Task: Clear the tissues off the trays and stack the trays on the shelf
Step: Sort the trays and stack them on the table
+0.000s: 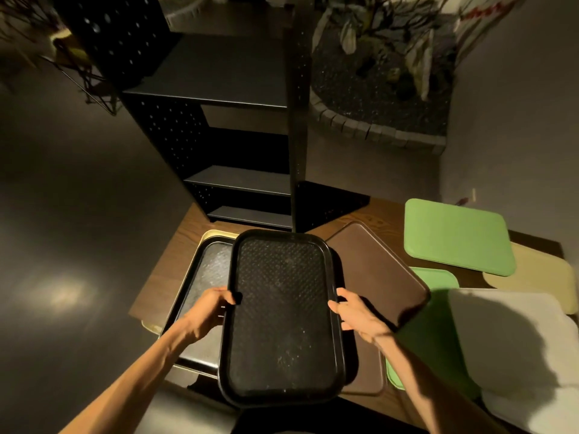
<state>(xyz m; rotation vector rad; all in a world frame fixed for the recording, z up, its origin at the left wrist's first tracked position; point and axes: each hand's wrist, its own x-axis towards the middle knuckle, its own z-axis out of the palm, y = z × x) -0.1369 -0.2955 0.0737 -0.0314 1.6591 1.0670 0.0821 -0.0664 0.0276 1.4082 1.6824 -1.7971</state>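
Both hands clamped on the long edges of the black tray (282,317), left hand (208,311) on its left rim, right hand (357,317) on its right, tray held above the bench (175,261) and bare of tissues. Best kept level, lifted clear of the trays beneath, then slid flat onto a shelf (219,73) straight ahead, short edge first. Another black tray (203,286) lying below over a cream one, brown tray (376,277) and green trays (457,236) to the right; no tissues visible on any

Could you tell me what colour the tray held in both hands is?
Black, with a textured dotted surface; the tray shows best in the head view.
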